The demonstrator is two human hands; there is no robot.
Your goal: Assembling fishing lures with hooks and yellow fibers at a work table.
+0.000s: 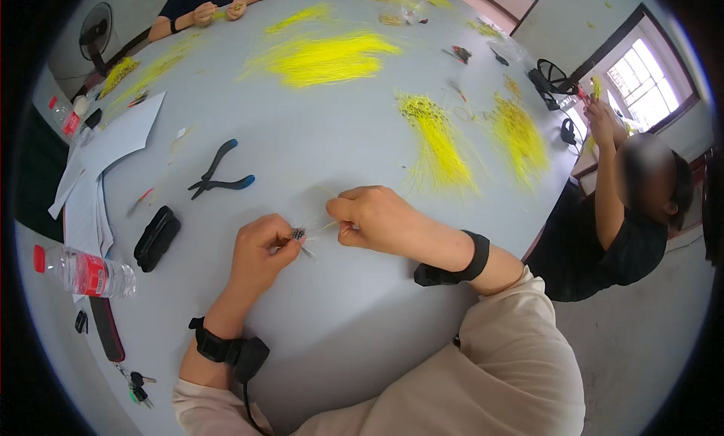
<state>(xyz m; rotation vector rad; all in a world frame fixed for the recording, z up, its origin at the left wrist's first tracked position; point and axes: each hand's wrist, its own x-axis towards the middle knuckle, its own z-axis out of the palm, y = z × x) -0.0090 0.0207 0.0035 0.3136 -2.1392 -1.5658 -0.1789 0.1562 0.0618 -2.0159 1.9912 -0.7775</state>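
**Left hand (264,244) grips a small bundle (299,233); right hand (369,214) pinches a fine strand (324,226)**

The bundle sits between the left thumb and forefinger, above the surface (339,308), its dark, knobbly end up and pale ends trailing below. The right fingers are closed, seemingly on the strand, which reaches toward the bundle. Both should prove very light; the strand looks thin, springy and easy to kink or lose. The dark end seems the firmest place to hold the bundle, while a fingertip pinch suits the strand.

Beyond the hands lie one pair of pliers (230,184) and one black case (157,238). To the right are two yellow bunches, one nearer (434,138), one farther (522,138); ahead, one broad yellow pile (324,59). Smaller yellow heaps farther off are hard to count. Two bottles, one near (96,276), one far (70,122), stand or lie at left; two co-workers, one across (200,0), one at right (603,244), flank the surface.
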